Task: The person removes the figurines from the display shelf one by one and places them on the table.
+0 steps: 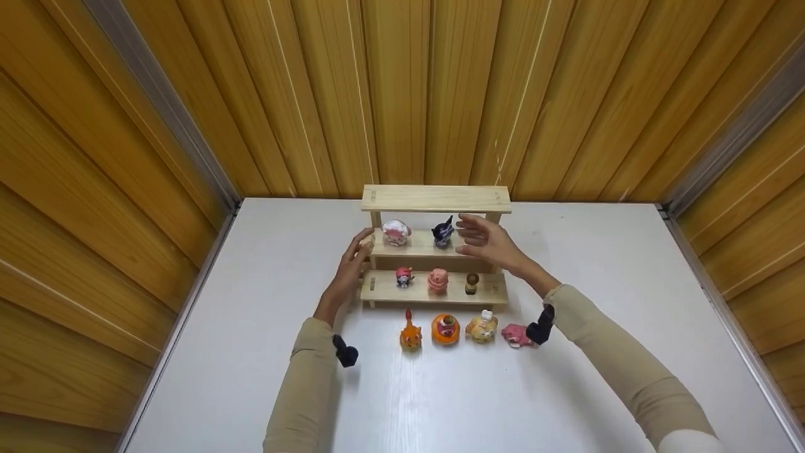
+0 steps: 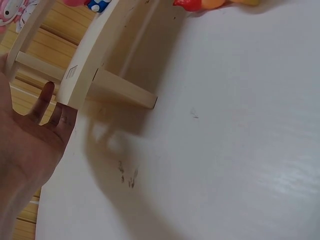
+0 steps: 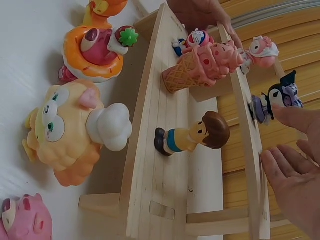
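Observation:
A three-tier wooden display rack stands on the white table. My left hand rests at the rack's left end, its loosely bent fingers by the middle tier. My right hand is beside a black-hooded figurine on the middle tier, fingers extended and apart. In the right wrist view the thumb overlaps that figurine. To its left sits a white-and-pink figurine. The lower tier carries a small red-capped figurine, a pink ice-cream-cone figurine and a brown-haired boy figurine.
In front of the rack, on the table, stand an orange figurine, an orange ring-shaped figurine, a yellow fluffy figurine with a white hat and a pink figurine. Wood-look panels rise behind the rack.

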Tool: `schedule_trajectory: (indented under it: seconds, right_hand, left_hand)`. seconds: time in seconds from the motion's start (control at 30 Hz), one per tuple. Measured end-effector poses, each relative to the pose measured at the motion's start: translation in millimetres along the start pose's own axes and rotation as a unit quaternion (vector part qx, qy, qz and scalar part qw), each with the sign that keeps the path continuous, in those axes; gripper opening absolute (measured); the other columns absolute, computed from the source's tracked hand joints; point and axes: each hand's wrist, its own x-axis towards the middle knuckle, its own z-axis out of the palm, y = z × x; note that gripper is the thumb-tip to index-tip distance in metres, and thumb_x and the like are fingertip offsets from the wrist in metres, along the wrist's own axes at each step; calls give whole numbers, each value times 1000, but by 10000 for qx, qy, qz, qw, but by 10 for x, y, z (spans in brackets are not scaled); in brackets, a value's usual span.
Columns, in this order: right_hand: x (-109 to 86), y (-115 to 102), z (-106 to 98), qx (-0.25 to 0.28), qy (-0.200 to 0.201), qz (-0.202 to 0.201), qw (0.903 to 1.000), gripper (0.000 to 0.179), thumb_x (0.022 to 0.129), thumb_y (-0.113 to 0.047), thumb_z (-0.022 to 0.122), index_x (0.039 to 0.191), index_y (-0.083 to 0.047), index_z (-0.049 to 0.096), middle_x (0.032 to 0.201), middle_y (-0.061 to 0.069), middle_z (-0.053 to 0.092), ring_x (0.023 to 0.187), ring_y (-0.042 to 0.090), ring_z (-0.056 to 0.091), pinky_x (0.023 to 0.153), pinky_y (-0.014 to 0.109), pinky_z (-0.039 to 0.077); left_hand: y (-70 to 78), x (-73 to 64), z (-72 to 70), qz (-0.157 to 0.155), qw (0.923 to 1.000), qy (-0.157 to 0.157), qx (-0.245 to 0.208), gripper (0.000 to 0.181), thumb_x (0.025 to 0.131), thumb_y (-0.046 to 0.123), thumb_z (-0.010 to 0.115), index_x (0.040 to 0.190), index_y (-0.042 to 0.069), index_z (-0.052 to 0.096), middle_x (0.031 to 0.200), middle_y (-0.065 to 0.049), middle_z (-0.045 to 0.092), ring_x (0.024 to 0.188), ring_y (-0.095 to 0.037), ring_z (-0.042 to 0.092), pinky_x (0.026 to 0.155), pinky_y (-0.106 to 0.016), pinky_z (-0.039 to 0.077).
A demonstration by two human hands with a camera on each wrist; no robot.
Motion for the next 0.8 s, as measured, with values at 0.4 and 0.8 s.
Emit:
schedule_trajectory:
  seconds: [0.4, 0.8]
  right_hand:
    - [137, 10, 120, -288, 94, 219, 9993, 65, 87, 6, 76, 145, 11, 47, 139, 33, 56, 127, 47, 56, 110, 54, 45]
    - [235, 39, 220, -394, -107, 52, 9992, 57, 85, 3, 79, 138, 2, 59, 131, 26, 64, 116, 28, 63, 98, 26, 50]
  left_hand:
    - [-20, -18, 13, 5, 10000, -25, 19, 48, 110, 46, 42, 156, 38, 38, 156, -15, 34, 138, -40, 48, 111, -58, 41]
    - [-9, -25, -3, 26, 10000, -2, 21, 48, 110, 46, 40, 157, 38, 36, 158, -13, 34, 138, -39, 48, 110, -58, 44]
